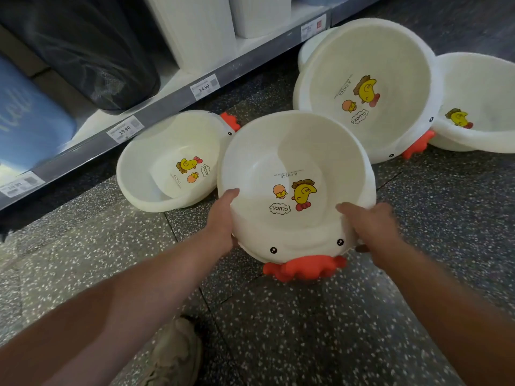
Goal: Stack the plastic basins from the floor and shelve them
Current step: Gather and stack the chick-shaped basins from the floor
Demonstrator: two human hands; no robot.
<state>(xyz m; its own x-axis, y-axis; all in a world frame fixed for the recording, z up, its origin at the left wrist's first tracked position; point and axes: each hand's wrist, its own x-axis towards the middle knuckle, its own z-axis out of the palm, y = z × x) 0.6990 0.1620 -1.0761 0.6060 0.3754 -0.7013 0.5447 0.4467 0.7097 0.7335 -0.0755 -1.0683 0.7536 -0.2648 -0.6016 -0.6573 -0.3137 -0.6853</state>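
Note:
A white plastic basin (281, 151) with a chick print inside and a red comb on its near rim is held tilted above the speckled floor. My left hand (221, 218) grips its left rim, thumb inside. My right hand (367, 224) grips its right rim. A second basin (156, 174) leans on the floor at the left, by the shelf base. A larger basin (390, 51) stands tilted at the upper right, seemingly nested on another. One more basin (485, 87) lies at the far right edge.
A low store shelf (156, 107) with price tags runs diagonally across the upper left, holding white bins (200, 32), a dark bag (92, 51) and a blue item (25, 112). My shoe (172, 355) is on the floor below the arms.

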